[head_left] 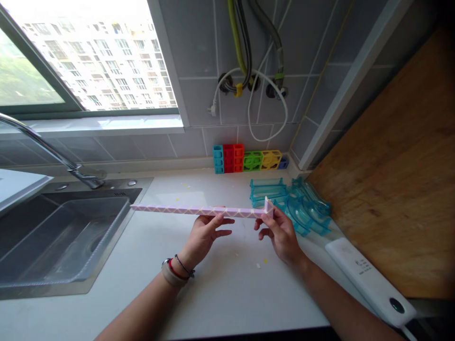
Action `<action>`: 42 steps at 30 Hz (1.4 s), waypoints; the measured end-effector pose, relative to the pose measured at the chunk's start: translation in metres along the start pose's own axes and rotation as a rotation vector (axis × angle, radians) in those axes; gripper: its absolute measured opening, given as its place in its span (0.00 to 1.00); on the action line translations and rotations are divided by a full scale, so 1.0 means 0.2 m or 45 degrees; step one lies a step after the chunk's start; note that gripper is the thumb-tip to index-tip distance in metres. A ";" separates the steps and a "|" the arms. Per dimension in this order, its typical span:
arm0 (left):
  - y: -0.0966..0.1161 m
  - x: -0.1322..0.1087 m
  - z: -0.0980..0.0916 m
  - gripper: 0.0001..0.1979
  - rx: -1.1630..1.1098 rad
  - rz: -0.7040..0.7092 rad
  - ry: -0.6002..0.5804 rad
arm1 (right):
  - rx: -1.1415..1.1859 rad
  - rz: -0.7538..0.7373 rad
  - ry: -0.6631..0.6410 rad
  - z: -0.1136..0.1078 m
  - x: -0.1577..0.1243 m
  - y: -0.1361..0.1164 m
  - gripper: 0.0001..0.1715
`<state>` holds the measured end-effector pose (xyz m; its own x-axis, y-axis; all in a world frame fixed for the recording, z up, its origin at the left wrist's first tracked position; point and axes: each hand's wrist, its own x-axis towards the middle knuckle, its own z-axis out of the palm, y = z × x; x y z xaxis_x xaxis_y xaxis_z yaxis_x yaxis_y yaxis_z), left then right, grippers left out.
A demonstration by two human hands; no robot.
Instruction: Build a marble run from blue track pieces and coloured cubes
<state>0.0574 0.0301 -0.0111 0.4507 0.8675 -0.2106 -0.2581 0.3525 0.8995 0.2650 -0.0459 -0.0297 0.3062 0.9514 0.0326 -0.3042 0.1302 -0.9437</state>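
Note:
A long, thin lilac snake puzzle with pale slanting seams stretches almost level above the counter. Its right end is turned up in a short stub. My left hand pinches it near the middle, thumb in front and the other fingers partly spread below. At the bent end, my right hand grips the puzzle between thumb and index finger, the remaining fingers curled loosely. The left tip sticks out freely toward the sink.
The white counter carries small paper scraps. Colourful plastic blocks stand against the wall, and translucent blue track pieces lie behind my right hand. A white device rests at right, by a wooden board. The sink is left.

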 end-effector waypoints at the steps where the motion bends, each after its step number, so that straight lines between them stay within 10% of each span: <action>1: 0.00 0.00 0.00 0.20 -0.015 0.004 0.009 | 0.040 0.016 0.013 0.00 0.00 0.00 0.17; 19: -0.03 -0.05 0.02 0.16 -0.161 -0.140 -0.158 | 0.324 0.322 -0.184 0.00 -0.02 0.02 0.16; 30: -0.06 -0.07 -0.01 0.19 -0.371 -0.379 -0.601 | 0.599 0.499 -0.512 -0.06 -0.01 0.02 0.20; 42: -0.11 -0.07 0.01 0.23 0.058 -0.489 -0.513 | 0.395 0.383 -0.535 -0.05 -0.02 0.01 0.23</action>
<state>0.0582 0.0096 -0.0273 0.7985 0.4738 -0.3714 0.0219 0.5936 0.8044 0.2714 -0.0517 -0.0347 -0.1977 0.9797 -0.0338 -0.5908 -0.1466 -0.7934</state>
